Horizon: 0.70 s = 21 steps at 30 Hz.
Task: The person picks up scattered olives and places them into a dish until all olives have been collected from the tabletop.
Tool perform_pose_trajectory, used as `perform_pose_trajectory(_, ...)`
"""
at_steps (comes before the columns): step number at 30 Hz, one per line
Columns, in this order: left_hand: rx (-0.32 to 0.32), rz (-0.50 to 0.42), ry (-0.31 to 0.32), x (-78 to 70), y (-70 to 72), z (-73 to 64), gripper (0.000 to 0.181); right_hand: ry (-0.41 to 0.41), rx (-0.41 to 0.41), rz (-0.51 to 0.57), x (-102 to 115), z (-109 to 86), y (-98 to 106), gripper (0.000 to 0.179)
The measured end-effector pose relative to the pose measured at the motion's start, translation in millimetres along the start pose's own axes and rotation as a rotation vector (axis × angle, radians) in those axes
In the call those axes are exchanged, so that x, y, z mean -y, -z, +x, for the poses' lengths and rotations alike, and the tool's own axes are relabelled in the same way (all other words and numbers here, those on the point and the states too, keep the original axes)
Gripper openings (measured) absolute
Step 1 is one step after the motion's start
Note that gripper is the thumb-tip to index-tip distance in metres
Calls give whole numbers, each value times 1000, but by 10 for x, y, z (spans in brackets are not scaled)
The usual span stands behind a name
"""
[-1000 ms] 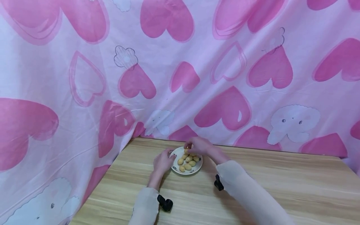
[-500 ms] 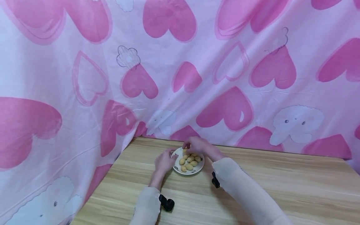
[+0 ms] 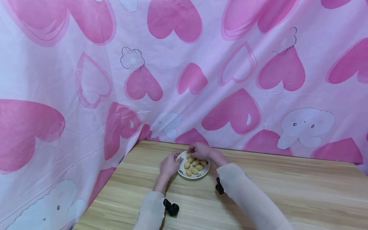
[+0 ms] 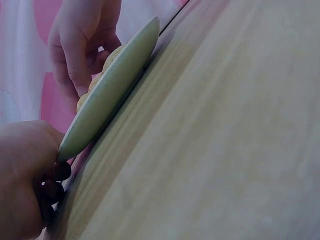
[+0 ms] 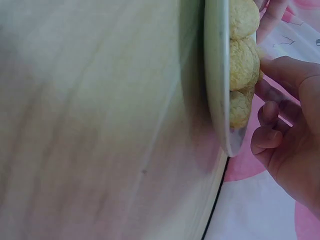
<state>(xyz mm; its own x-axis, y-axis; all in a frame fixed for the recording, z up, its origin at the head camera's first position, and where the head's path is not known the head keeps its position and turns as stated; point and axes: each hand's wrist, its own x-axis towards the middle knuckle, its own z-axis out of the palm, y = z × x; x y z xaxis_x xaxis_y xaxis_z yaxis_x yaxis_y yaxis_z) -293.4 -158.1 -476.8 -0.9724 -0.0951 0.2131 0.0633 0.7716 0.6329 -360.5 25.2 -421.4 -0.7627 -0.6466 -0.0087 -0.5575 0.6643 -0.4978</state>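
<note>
A white round plate (image 3: 202,174) with small dark motifs on its rim holds several small, oval, yellow-brown puffs (image 3: 194,171). Close up in the right wrist view, the puffs (image 5: 243,65) have a wrinkled skin; their exact kind is unclear. My left hand (image 3: 169,165) grips the plate's left rim, thumb on top and fingers curled beneath it in the left wrist view. Over the far side of the plate, my right hand (image 3: 201,150) pinches one puff (image 3: 188,156) between thumb and fingertips. That hand partly hides the puffs at the back.
The plate stands on a wood-grain table (image 3: 276,182) near its back edge. Behind and to the left hangs a pink cloth (image 3: 230,70) printed with hearts. Black wrist cameras (image 3: 171,208) sit on both sleeves.
My right hand has shifted slightly left over the plate with the pinched puff. My left hand keeps its hold on the rim. The whole head view has slid a little to the right.
</note>
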Motion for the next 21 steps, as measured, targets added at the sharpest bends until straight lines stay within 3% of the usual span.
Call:
perform_pose_trajectory(5, 0, -13, 3, -15, 4, -4, 34, 13, -52, 28, -52, -65, -56, 23)
perform_pose_trajectory(11, 2, -3, -1, -8, -2, 8, 34, 95, -148, 62, -85, -220, -83, 26)
perform_pose_trajectory(21, 13, -18, 10, -6, 11, -14, 34, 17, -234, 142, -94, -523, -56, 16)
